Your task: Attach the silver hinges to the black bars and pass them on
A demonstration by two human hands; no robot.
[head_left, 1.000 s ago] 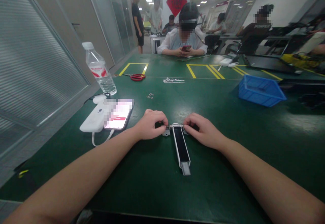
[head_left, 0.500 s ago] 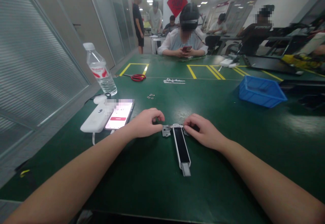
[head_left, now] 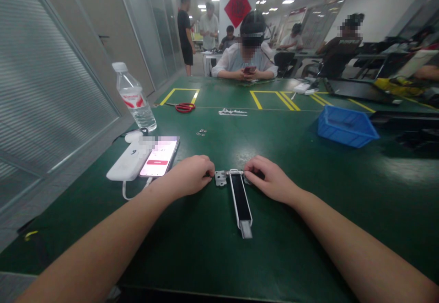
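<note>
On the green table between my hands lies a long black strip in a white frame (head_left: 241, 200), a grey tab (head_left: 246, 229) sticking out of its near end. Across its far end runs a metal hinge with a flat, holed bracket (head_left: 221, 178) on the left. My right hand (head_left: 269, 178) pinches the hinge's right end, covering most of the bracket there. Just left of the holed bracket, my left hand (head_left: 194, 175) is closed with its fingers curled in. Whatever its fingertips hold, if anything, is hidden.
To the left are a phone (head_left: 159, 159), a white power bank (head_left: 125, 161) and a water bottle (head_left: 135, 99). Small metal rings (head_left: 201, 132), white strips (head_left: 233, 112) and red-handled scissors (head_left: 185, 107) lie farther back. A blue bin (head_left: 348, 129) stands right. A person (head_left: 252, 51) sits opposite.
My left hand has drawn slightly left and curled its fingers in, away from the left bracket. My right hand stays at the hinge's right end. The view has shifted a little.
</note>
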